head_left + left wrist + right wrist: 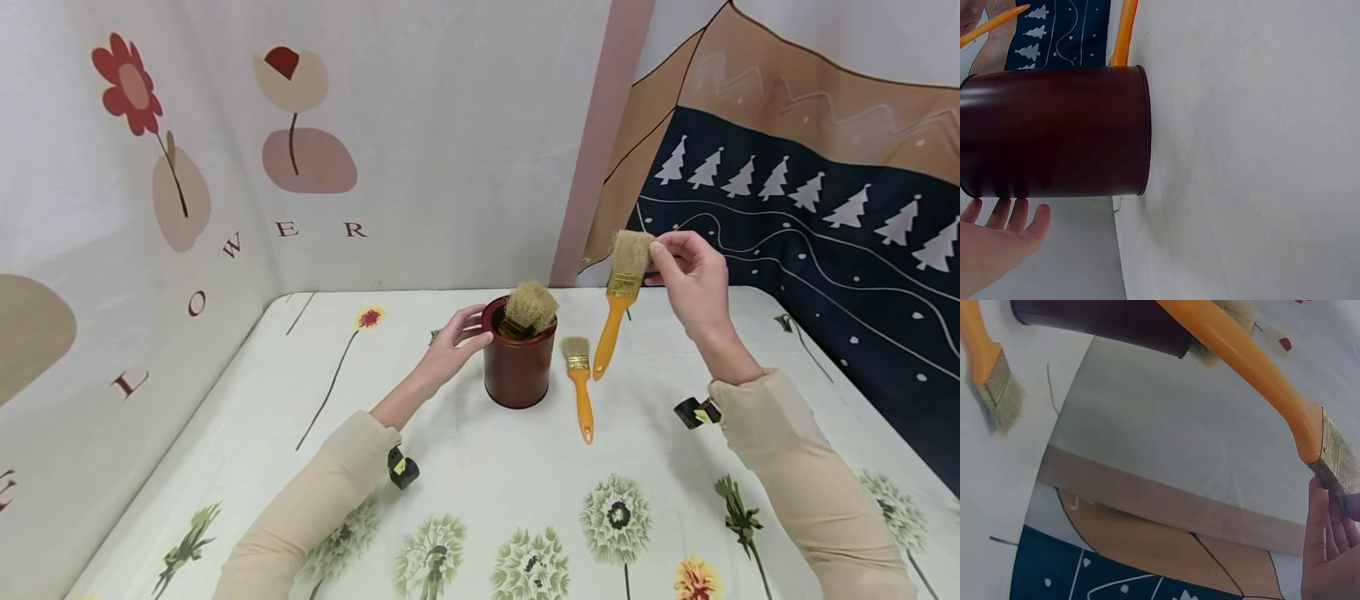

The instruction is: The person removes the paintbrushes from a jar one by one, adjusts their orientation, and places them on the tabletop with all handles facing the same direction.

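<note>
A dark red can [519, 371] stands mid-table with bristly brush heads [530, 307] sticking out of its top. My left hand [467, 332] rests against the can's left side near the rim with its fingers straight; in the left wrist view the fingers [1004, 215] lie beside the can [1054, 131]. My right hand [662, 252] pinches the bristles of an orange-handled brush [617, 312] held in the air right of the can, handle hanging down. The right wrist view shows that brush [1241, 362] and my fingers [1325, 544]. A smaller orange brush [578, 379] lies on the table.
The table [480, 500] has a pale flower-print cloth. Printed fabric backdrops close it in at the left, back and right. A small black clip [402, 468] sits at my left sleeve and another [696, 412] at my right sleeve.
</note>
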The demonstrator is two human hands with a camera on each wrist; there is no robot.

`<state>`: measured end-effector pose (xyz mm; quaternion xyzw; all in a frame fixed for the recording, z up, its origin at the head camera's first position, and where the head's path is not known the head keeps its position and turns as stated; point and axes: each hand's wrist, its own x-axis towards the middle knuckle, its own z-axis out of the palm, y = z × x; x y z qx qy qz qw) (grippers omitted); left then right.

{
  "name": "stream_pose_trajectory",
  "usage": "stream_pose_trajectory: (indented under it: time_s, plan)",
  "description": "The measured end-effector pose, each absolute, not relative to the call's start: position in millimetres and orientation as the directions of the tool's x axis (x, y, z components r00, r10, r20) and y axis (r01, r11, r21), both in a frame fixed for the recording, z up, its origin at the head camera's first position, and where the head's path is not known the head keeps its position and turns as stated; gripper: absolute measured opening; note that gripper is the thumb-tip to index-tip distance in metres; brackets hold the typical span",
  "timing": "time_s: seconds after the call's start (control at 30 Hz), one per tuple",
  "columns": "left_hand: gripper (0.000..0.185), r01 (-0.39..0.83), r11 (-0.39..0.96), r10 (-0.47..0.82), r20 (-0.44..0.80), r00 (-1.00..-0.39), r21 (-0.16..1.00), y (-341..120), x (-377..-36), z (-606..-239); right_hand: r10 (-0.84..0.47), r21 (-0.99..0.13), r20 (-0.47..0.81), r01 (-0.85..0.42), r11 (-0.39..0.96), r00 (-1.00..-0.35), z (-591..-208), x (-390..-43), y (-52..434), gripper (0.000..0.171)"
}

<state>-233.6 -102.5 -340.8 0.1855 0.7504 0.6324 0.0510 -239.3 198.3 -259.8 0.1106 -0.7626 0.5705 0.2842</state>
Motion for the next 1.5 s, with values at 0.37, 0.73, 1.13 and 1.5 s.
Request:
stream_pose_trajectory:
  time_s: [0.37,0.73,1.13,1.5]
  plan:
    - [0.050,0.218,0.135,0.336,0.162,-0.928,0.967,-101.8,-232.4,-339.9,0.096,-0.836,0.483,-0.426,0.345,-0.871,-272.2,-241.2,202.7,0.016]
    - [0.051,0.230,0.114,0.331,0.181,-0.926,0.966,-105.2,-250.0,-361.5,-0.003,-0.830,0.500,-0.480,0.285,-0.866,-421.2,-390.9,291.7,0.027]
    - [0.049,0.247,0.102,0.326,0.203,-0.924,0.964,-104.6,-249.9,-363.4,0.050,-0.827,0.361,-0.296,0.478,-0.931,-453.3,-392.3,285.1,0.039]
    - [0.051,0.234,0.099,0.345,0.187,-0.920,0.967,-104.8,-248.5,-359.0,-0.061,-0.864,0.179,-0.187,0.468,-0.982,-366.3,-298.8,229.6,0.030]
